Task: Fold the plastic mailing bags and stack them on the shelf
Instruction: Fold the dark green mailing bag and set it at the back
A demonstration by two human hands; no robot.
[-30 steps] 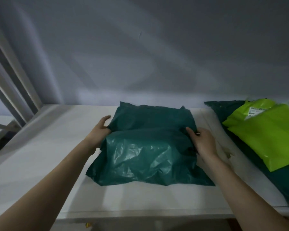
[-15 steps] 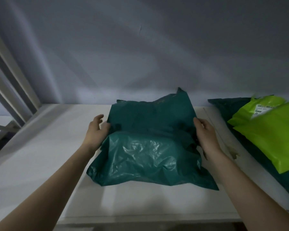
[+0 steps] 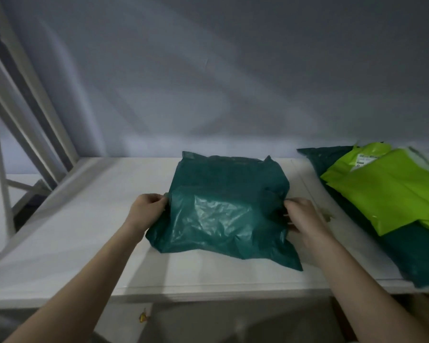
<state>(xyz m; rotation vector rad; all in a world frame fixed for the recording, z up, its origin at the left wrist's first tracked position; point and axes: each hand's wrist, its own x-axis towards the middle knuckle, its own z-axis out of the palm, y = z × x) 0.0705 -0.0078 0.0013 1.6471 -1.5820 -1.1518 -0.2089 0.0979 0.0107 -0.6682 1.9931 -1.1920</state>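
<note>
Both forearms are bare from the frame's lower edge up to the wrists, with no sleeve showing. The left hand (image 3: 148, 210) and right hand (image 3: 301, 215) wear no gloves. Neither wrist carries a watch or band.

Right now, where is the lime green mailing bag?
In the head view, the lime green bag lies at the far right of the white shelf, on top of a dark green bag, right of the right hand.
</note>
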